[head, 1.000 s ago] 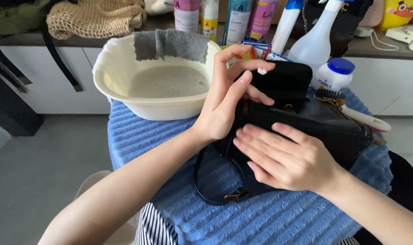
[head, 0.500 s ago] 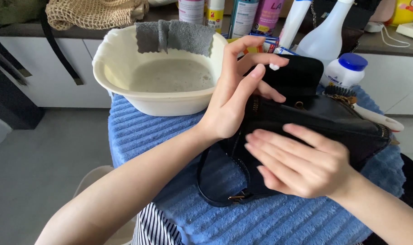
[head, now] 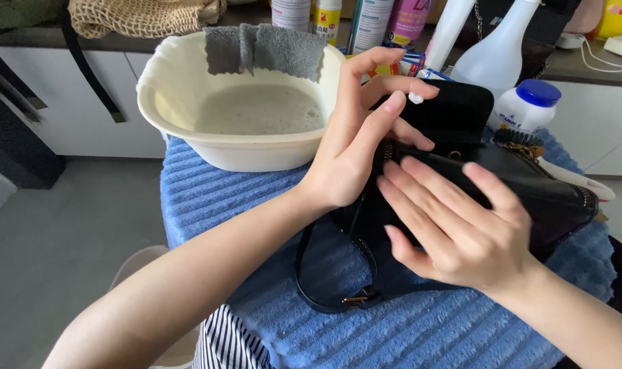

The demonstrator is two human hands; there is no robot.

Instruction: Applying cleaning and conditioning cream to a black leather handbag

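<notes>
While right hand (head: 454, 232) flattens, left hand (head: 358, 137) lifts.

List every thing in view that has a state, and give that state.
black bag: lying on the blue towel, flap raised
basin: holds cloudy water
grey cloth: draped over basin rim
white jar: blue lid on
left hand: fingers spread, at flap
right hand: flat on bag

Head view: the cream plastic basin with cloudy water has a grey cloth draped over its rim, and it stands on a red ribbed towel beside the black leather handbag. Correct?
Not quite. The head view shows the ribbed towel is blue, not red. The rest holds: the grey cloth hangs over the cream plastic basin's rim, beside the black leather handbag.
</notes>
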